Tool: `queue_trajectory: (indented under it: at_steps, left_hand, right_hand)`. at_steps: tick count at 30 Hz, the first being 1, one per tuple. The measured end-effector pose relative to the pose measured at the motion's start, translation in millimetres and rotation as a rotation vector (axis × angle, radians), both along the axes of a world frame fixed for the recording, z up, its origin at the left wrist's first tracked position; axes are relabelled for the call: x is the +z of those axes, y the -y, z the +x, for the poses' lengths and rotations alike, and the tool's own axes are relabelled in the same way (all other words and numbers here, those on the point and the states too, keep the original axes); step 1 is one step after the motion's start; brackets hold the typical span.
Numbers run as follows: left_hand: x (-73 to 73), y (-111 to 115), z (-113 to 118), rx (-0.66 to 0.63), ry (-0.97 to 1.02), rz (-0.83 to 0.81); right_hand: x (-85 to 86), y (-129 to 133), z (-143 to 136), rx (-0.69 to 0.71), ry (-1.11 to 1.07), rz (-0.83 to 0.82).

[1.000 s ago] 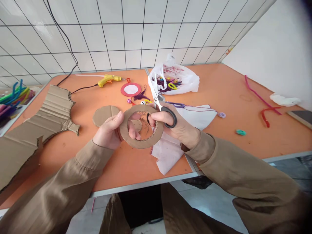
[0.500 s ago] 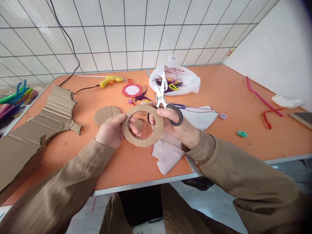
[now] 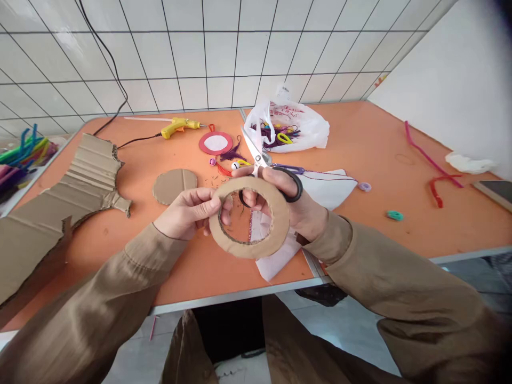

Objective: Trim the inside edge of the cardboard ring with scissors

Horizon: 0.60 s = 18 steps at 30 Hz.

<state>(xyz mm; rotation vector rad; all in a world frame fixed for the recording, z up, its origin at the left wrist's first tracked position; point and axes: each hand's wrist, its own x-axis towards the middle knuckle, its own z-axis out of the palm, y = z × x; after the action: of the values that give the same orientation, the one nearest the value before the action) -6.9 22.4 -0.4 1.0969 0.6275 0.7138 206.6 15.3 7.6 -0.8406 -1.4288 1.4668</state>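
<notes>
My left hand (image 3: 192, 210) pinches the left side of a cardboard ring (image 3: 224, 242), thumb on its face and fingers behind and through the hole. The ring is raised above the table, its inner edge rough. My right hand (image 3: 306, 210) is closed on a pair of scissors (image 3: 258, 158) with black handles; the blades point up and away, slightly apart. Its fingers lie behind the ring's upper right side; I cannot tell how firmly they touch it. A cardboard disc (image 3: 175, 185) lies to the left of the ring. Small brown scraps show on the table through and around the ring.
A large torn cardboard piece (image 3: 80, 184) covers the left side. Behind stand a yellow glue gun (image 3: 180, 127), a red-rimmed disc ornament (image 3: 216, 143) and a white plastic bag (image 3: 312, 130) of tassels. White cloth (image 3: 328, 186) lies near my right hand; pipe cleaners (image 3: 428, 152) are at right.
The ring has shifted right and slightly down and is turned a little. The left hand's grip has moved to the ring's upper left. The scissors have tilted left and stay in my right hand.
</notes>
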Motion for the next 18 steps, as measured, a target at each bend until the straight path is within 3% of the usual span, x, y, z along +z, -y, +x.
queue_trajectory:
  at_steps: [2, 5, 8, 12, 18]
  left_hand:
    - [-1.1, -1, 0, 0.028, 0.066, 0.01]
    - [-4.0, -2, -1, 0.075, 0.143, 0.026]
    - [-7.7, -4, -3, 0.137, 0.163, 0.027]
    - [-10.6, -6, -4, 0.201, 0.159, 0.031]
    - [-10.8, -6, -3, 0.212, 0.184, 0.016]
  right_hand:
    - [-3.5, -3, -1, 0.019, -0.129, -0.097]
    - [-9.6, -6, -2, 0.021, -0.079, -0.092]
    - [-17.3, -6, -4, -0.009, 0.023, 0.026]
    - [-26.7, -6, -6, 0.055, 0.039, 0.115]
    - [-21.0, -5, -7, 0.041, 0.1, 0.2]
